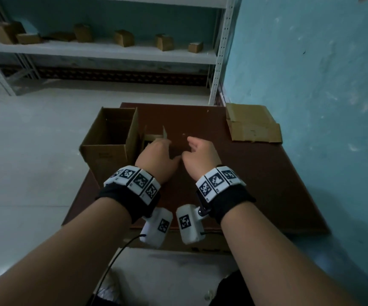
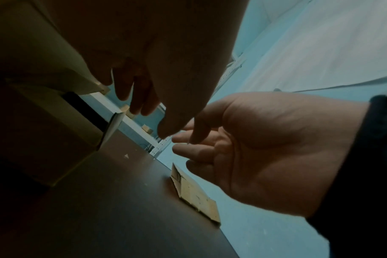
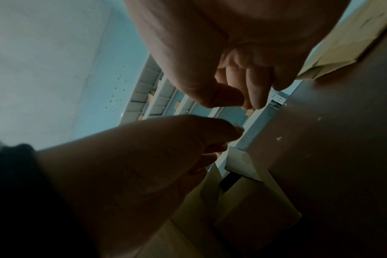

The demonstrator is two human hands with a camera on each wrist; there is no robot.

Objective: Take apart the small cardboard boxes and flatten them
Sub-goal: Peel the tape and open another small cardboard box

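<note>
A small brown cardboard box (image 1: 150,138) with its top flaps up stands on the dark brown table (image 1: 256,180), right beside a larger open box. My left hand (image 1: 156,152) hovers over it with loose fingers (image 2: 132,94) just above one raised flap (image 2: 113,128); no grip shows. My right hand (image 1: 197,151) is a little to the right over bare table, palm (image 2: 265,148) turned toward the left hand, fingers (image 3: 250,83) loosely curled and holding nothing. In the right wrist view the small box (image 3: 241,167) lies below the left hand (image 3: 155,157).
The larger open cardboard box (image 1: 110,138) stands at the table's left edge. Flattened cardboard pieces (image 1: 252,127) lie stacked at the far right corner against the blue wall. A white shelf (image 1: 103,50) behind holds several small boxes.
</note>
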